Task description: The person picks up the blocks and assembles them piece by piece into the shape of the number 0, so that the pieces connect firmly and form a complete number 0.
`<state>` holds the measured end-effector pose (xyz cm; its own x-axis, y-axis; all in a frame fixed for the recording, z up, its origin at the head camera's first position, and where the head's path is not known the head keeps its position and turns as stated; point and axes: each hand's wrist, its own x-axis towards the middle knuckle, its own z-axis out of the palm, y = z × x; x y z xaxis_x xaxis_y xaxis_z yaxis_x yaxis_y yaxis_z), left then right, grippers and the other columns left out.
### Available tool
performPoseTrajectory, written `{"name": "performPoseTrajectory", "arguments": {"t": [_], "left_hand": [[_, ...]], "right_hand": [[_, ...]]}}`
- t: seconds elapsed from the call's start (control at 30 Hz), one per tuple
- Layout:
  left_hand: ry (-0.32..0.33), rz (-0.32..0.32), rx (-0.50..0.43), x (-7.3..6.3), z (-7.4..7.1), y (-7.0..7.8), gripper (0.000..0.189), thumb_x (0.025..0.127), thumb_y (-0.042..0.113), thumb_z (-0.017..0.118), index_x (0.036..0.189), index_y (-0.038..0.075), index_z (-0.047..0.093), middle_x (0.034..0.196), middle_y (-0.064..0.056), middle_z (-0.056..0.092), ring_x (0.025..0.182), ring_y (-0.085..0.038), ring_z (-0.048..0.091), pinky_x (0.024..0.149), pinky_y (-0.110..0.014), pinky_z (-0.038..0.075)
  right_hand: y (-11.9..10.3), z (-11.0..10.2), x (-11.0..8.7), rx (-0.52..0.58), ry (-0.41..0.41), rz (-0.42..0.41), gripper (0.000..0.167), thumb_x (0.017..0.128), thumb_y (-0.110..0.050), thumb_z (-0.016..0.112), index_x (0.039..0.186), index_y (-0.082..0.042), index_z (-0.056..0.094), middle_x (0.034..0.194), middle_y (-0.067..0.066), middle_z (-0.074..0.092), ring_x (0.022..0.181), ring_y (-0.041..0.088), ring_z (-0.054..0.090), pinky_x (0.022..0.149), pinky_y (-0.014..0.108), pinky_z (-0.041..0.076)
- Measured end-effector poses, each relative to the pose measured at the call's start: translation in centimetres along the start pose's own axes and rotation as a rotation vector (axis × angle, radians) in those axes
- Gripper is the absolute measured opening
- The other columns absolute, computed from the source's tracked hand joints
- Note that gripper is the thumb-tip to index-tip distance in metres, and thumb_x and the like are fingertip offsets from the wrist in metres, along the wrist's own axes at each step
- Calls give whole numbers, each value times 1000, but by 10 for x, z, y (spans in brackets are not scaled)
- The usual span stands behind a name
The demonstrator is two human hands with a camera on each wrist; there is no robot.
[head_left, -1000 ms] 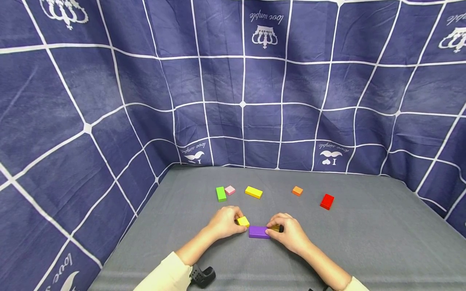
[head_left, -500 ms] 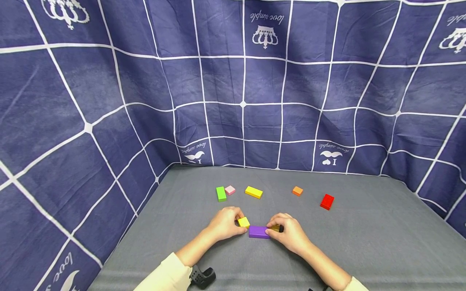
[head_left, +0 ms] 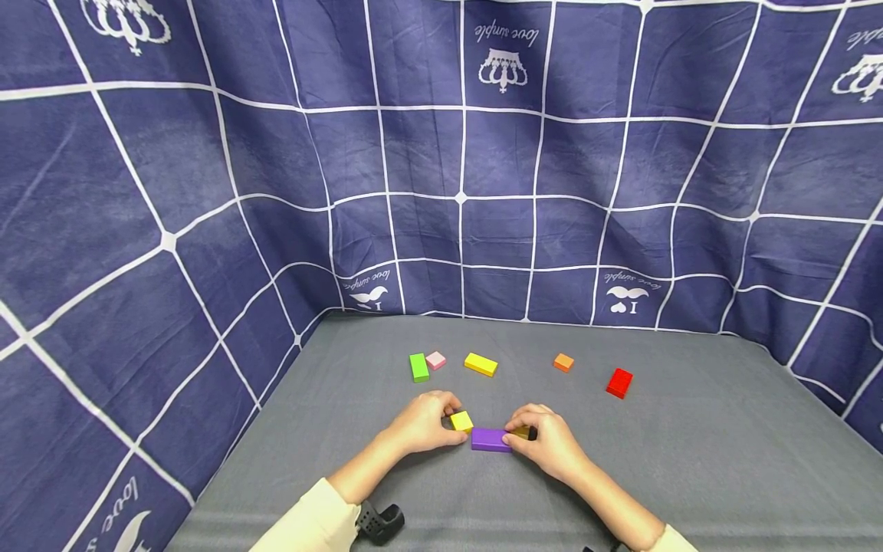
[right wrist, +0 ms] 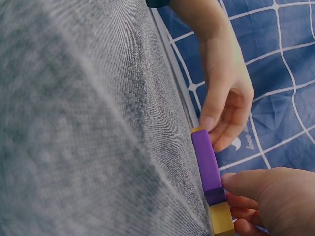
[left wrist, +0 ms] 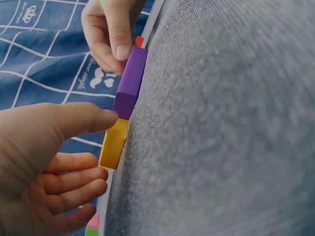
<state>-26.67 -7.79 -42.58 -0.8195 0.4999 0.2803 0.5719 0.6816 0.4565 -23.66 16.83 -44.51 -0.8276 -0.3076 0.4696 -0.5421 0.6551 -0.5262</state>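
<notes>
A purple block [head_left: 488, 440] lies on the grey cloth between the two hands. My right hand [head_left: 546, 443] pinches its right end, thumb on the near side and index finger behind. Partly hidden within that hand is a second yellow block [right wrist: 221, 219], end to end with the purple one. Off the purple block's left end sits a yellow block [head_left: 461, 422], its corner close to or touching it. My left hand [head_left: 426, 423] is around this block, thumb and fingers spread; in the left wrist view its fingers [left wrist: 74, 182] look relaxed and loose beside it.
Farther back on the grey table [head_left: 331, 429] lie a green block [head_left: 418, 368], a pink block [head_left: 435, 360], a yellow bar [head_left: 480, 364], an orange block [head_left: 563, 362] and a red block [head_left: 620, 382]. A blue gridded curtain [head_left: 428, 230] borders the back and left.
The left hand first shifted the yellow block slightly right toward the purple one; now its fingers have loosened and drawn back a little left. The right hand stays in place.
</notes>
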Motion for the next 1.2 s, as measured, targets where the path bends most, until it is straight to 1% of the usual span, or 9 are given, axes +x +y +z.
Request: {"name": "performPoseTrajectory", "arguments": {"t": [0.1,0.2,0.27,0.4,0.5,0.6,0.77,0.97,1.2], "left_hand": [[37,13,3,-1,-2,3,30,74,19,79,97,3,67,87,-3,61,81,-15,58,74,-31,49],[96,31,26,0,-2,8,21,77,15,75,93,4,68,85,-3,62,78,-14,58,72,-31,50],[121,42,42,0,-1,13,17,79,15,74,91,6,69,84,-3,63,76,-13,59,70,-30,50],[105,65,76,-1,3,21,16,80,18,75,91,7,71,85,0,65,75,-10,57,69,-27,49],[91,86,108,-3,8,23,17,81,19,77,92,7,72,85,1,64,74,-9,55,68,-26,49],[113,105,139,-4,13,25,15,80,18,77,90,8,72,85,2,64,74,-9,54,68,-25,48],[147,130,151,-6,18,26,12,81,17,78,87,8,72,85,3,65,77,-11,57,69,-26,48],[154,168,173,-6,20,26,6,82,15,77,84,10,74,83,4,66,79,-12,62,72,-26,50],[152,162,186,-5,21,29,5,83,16,76,82,11,74,81,6,65,78,-12,61,71,-26,49]], "right_hand": [[0,0,0,2,-1,-5,11,75,-13,83,80,-16,74,88,-13,64,88,11,57,76,31,48],[-1,1,1,4,-2,-1,11,75,-13,83,80,-17,74,88,-13,64,87,11,57,76,31,48],[-1,1,1,8,-3,2,11,74,-13,83,80,-16,74,88,-13,64,87,11,57,75,31,48],[-1,0,1,10,-9,1,11,75,-13,83,81,-16,74,88,-13,64,87,11,57,75,31,48],[-1,0,1,11,-12,-4,11,75,-14,83,81,-16,74,88,-13,64,87,11,57,74,31,48],[-1,1,1,14,-13,-6,10,76,-14,83,81,-16,74,89,-13,64,87,12,57,74,31,48],[-1,1,1,15,-12,-2,11,75,-13,83,81,-16,74,88,-13,64,87,12,57,74,31,48],[-1,1,1,16,-11,-8,10,75,-14,83,81,-16,75,89,-13,65,88,12,57,74,31,48],[2,0,0,15,4,-13,10,75,-14,83,81,-16,75,88,-12,65,86,12,57,72,30,47]]}}
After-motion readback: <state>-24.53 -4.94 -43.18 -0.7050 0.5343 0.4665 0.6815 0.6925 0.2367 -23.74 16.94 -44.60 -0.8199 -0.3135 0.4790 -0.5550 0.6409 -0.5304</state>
